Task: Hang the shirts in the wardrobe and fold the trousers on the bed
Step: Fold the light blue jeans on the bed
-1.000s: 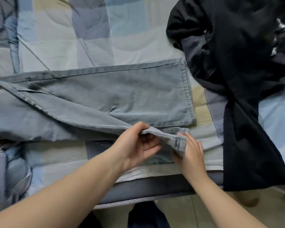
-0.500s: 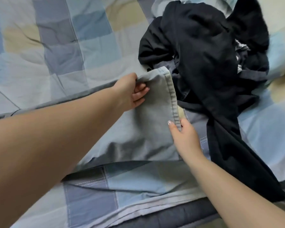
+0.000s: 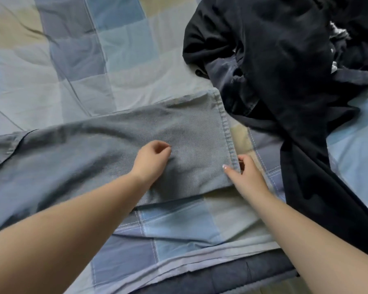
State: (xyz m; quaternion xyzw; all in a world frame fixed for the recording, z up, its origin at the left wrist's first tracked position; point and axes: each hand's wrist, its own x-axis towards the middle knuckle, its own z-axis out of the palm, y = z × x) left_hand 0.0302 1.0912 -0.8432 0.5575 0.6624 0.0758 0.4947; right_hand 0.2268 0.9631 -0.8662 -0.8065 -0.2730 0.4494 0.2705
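Grey-blue trousers lie flat across the checked bedcover, one leg stacked on the other, the hem pointing right. My left hand rests on the upper leg a little left of the hem, fingers curled, with no cloth visibly caught in them. At the hem's near corner my right hand pinches the stitched edge, thumb on top and fingers below.
A heap of black garments fills the upper right, and one long black piece trails down over the bed's near edge. Its cloth lies just right of the trouser hem. Bare bedcover stretches behind and to the left.
The lifted trouser leg has come down flat onto the other leg. My left hand let go of the hem's far corner and slid back onto the leg; my right hand kept the hem.
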